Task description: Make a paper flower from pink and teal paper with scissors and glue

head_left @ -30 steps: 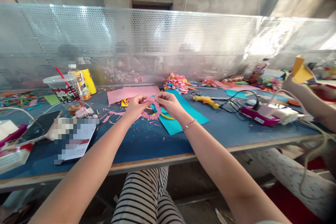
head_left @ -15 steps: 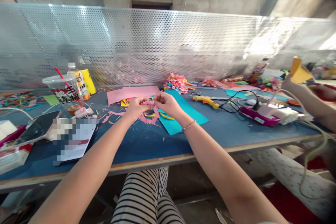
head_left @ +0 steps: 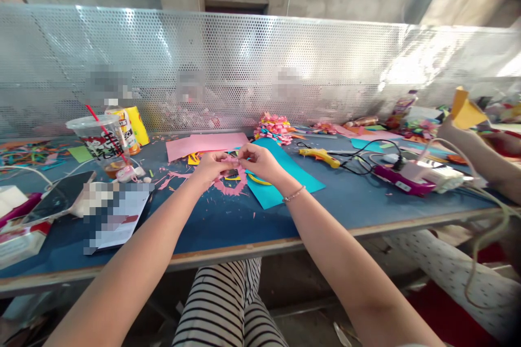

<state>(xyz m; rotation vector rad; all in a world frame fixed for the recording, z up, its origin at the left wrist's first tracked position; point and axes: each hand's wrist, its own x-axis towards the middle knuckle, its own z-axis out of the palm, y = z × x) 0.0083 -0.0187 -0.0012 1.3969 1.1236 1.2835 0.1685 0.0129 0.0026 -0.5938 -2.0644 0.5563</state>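
My left hand [head_left: 215,167] and my right hand [head_left: 257,158] meet above the middle of the table, fingers pinched together. Between their fingertips is a small piece of pink paper [head_left: 233,160], mostly covered by the fingers. Beneath them lie jagged pink paper scraps [head_left: 230,186] and a yellow-handled tool, perhaps scissors [head_left: 259,180], partly hidden. A blue sheet of paper [head_left: 280,187] lies under my right wrist, and a pink sheet of paper [head_left: 195,146] lies just beyond my left hand.
A heap of pink paper curls [head_left: 272,127] stands behind. At right are a yellow glue gun [head_left: 319,158], cables and a purple power strip [head_left: 402,181]; a co-worker's hand [head_left: 451,133] holds orange paper. Left, a plastic cup [head_left: 97,138] stands beyond a phone [head_left: 122,222].
My fingertips have shifted slightly around the pink paper, and less of it shows between them. Everything else on the table looks the same.
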